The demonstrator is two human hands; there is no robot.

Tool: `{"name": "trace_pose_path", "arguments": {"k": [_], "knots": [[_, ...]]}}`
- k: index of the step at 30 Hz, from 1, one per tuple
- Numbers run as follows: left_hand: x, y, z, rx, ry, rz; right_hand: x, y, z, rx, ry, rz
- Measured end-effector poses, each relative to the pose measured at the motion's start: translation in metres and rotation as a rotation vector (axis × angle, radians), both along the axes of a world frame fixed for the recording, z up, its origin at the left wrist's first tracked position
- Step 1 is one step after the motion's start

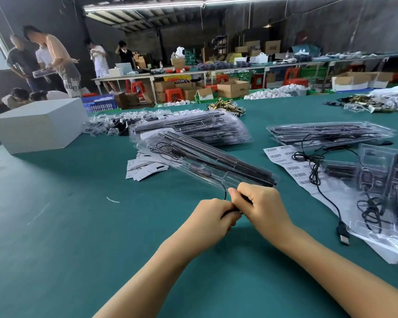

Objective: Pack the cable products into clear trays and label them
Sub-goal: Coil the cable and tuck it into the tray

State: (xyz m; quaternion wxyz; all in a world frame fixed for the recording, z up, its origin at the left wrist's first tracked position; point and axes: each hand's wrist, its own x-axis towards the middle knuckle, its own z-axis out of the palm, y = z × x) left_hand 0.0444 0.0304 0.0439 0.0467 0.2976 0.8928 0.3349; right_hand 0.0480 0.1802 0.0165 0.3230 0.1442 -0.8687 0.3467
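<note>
1. Evidently midway: both the left hand (214, 214) and right hand (260, 203) pinch a cable (225, 193) trailing from the tray (207, 161) just beyond them.
2. A stack of filled trays (193, 128) lies behind.
3. The barcode labels (292, 164) remain unapplied.

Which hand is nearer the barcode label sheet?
Right. The right hand grips the thin black cable left of the barcode label sheet. The left hand, pinching the same cable, sits farther left of the sheet.

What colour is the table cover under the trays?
Teal green. The table cover shows best in the head view, the only one, beneath the clear tray.
</note>
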Motion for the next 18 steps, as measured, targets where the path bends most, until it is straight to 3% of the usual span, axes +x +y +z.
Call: {"name": "trace_pose_path", "arguments": {"k": [3,5,7,9,11,13,18], "knots": [[-0.001,0.003,-0.003,0.010,0.098,0.036,-0.002,-0.002,0.000,-0.079,-0.006,-0.012],[-0.001,0.003,-0.002,0.114,0.094,0.109,-0.002,-0.005,0.006,-0.308,-0.065,0.017],[-0.004,-0.001,0.000,0.366,-0.048,0.197,-0.001,-0.007,0.014,-0.594,-0.223,0.060],[-0.008,-0.006,0.002,0.702,-0.271,0.263,0.004,-0.006,0.014,-0.705,-0.385,0.086],[-0.012,-0.009,0.005,0.961,-0.470,0.299,0.013,-0.011,0.011,-0.629,-0.526,0.153],[-0.014,-0.011,0.006,1.099,-0.610,0.308,0.023,-0.022,0.007,-0.502,-0.621,0.275],[-0.016,-0.015,0.007,1.158,-0.692,0.351,0.031,-0.045,0.004,-0.394,-0.634,0.402]]}}
